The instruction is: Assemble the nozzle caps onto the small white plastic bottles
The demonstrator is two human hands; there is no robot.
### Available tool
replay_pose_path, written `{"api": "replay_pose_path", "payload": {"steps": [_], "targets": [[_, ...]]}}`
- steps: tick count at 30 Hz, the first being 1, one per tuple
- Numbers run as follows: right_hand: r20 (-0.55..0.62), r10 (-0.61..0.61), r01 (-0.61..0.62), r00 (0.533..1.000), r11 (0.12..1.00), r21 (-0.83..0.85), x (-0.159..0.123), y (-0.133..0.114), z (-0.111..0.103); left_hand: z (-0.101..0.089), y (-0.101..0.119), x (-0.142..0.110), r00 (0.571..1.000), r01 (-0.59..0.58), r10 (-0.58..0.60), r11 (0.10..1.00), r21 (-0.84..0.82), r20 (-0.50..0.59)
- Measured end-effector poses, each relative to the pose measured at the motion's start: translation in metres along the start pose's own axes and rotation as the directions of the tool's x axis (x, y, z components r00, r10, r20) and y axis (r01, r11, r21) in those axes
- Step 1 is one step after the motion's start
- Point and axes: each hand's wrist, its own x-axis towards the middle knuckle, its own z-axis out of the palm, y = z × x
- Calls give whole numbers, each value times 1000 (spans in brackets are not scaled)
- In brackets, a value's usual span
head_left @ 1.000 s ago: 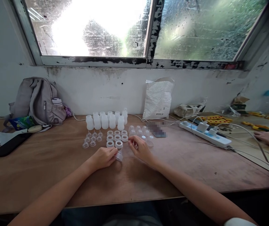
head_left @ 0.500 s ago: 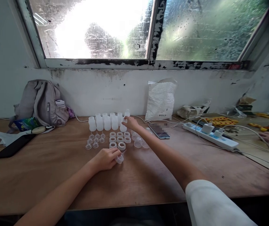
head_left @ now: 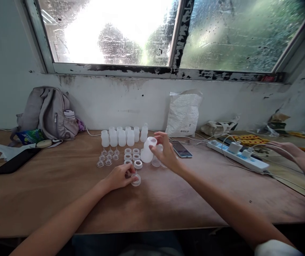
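White bottle (head_left: 147,153) is held tilted; the pale bag (head_left: 183,112) bears unreadable print (head_left: 185,131).

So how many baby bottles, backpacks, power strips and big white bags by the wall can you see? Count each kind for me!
Baby bottles: 10 (9 standing in the group, 1 in the right hand)
Backpack: 1
Power strip: 1
Big white bag: 1
Total: 13
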Motion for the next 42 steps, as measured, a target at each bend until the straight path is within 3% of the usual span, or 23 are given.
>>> {"api": "replay_pose_path", "payload": {"steps": [3, 5, 8, 10, 14, 19, 23, 29, 32, 35, 42], "targets": [[-16, -102, 102, 995, 995, 5, -30, -6, 2, 5, -1, 1, 999, -20, 19, 999, -36, -39], [-25, -151, 151, 988, 988, 18, -44, -5, 8, 5, -1, 4, 989, -32, 20, 996, -83, -148], [41, -123, 120, 991, 989, 83, -54, -3, 18, -4, 2, 11, 919, -7, -74, 979, -204, -387], [101, -86, 71, 991, 987, 142, -56, -2, 23, -14, 8, 17, 877, -3, -121, 966, -258, -465], [213, 2, -67, 977, 953, 297, -57, -5, 27, -30, 27, 32, 909, -49, -64, 964, -260, -411], [281, 94, -195, 955, 913, 358, -61, -8, 27, -23, 42, 48, 944, -55, -1, 986, -160, -331], [230, 110, -192, 967, 908, 372, -63, -10, 27, -12, 37, 49, 941, -8, -47, 987, -161, -335], [243, 79, -172, 967, 906, 387, -60, -14, 27, 6, 24, 37, 946, -26, -102, 921, -389, -306], [219, 62, -144, 974, 914, 379, -62, -12, 30, 16, 23, 34, 927, -30, -155, 878, -478, -342], [183, 58, -127, 981, 913, 389, -66, -8, 35, 22, 24, 32, 905, -32, -185, 869, -494, -383], [162, 114, -170, 980, 904, 393, -66, -6, 41, 23, 26, 31, 899, -33, -187, 872, -489, -396]]}}
